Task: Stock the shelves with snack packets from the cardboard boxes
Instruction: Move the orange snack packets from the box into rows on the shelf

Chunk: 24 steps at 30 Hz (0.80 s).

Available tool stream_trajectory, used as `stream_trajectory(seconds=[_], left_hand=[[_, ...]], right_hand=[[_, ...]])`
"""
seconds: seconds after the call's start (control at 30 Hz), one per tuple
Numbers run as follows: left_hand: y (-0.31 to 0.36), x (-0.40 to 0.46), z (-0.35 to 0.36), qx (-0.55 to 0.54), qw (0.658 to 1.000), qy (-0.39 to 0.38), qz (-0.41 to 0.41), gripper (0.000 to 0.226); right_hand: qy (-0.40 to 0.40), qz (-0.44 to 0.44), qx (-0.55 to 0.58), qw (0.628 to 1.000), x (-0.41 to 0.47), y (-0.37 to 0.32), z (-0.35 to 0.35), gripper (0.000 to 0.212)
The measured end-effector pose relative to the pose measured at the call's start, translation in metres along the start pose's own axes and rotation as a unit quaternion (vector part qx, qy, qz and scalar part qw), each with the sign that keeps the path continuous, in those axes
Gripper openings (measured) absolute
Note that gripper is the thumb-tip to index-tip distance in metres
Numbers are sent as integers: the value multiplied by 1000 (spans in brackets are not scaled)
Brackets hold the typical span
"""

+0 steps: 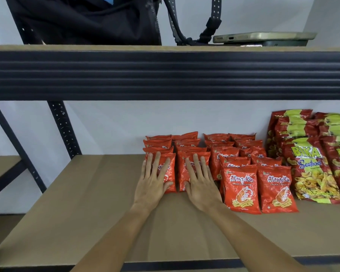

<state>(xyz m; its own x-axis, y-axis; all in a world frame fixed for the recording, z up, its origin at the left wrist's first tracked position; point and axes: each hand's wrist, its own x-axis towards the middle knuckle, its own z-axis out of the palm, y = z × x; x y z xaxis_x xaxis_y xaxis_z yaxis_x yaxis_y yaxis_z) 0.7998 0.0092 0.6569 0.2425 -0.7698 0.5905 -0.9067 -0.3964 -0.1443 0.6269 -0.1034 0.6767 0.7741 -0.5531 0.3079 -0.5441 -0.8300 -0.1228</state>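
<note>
Rows of orange prawn cracker packets [239, 187] lean back on the brown shelf board [86, 203], several deep, in four columns. My left hand [154, 180] lies flat with straight fingers on the front packet of the leftmost column [170, 173]. My right hand [199, 179] presses flat on the front packet of the second column [183, 169]. Neither hand curls round a packet. Red and green Bika Seafood packets [310, 165] stand in rows at the right. No cardboard box is in view.
The upper shelf's dark ribbed beam [165, 75] crosses the view above the packets. On that upper shelf sit a black bag [82, 18] with straps and a phone [263, 37]. A dark perforated upright [64, 128] stands at the back left.
</note>
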Motion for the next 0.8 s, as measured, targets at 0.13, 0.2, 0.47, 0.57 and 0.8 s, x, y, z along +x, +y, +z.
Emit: stream_trajectory(seconds=[0.13,0.2,0.47,0.57,0.8], left_hand=[[2,-2,-3,-2,1000,-11,-12,89],[4,-2,-6,-6,1000,-16,-20,88],[5,-9,-22,-22,999,-34,-30,79],[7,-9,-32,-36,998,-26,-33,75],[22,-16,-72,-85,996,2,-31,57]], right_hand=[[-6,4,1,1000,0,-1,-3,72],[-8,7,0,1000,-1,-1,-5,72],[7,18,15,1000,-8,-11,-20,73],[16,22,31,999,-13,-15,-30,69],[33,35,39,998,-35,-21,-64,56]])
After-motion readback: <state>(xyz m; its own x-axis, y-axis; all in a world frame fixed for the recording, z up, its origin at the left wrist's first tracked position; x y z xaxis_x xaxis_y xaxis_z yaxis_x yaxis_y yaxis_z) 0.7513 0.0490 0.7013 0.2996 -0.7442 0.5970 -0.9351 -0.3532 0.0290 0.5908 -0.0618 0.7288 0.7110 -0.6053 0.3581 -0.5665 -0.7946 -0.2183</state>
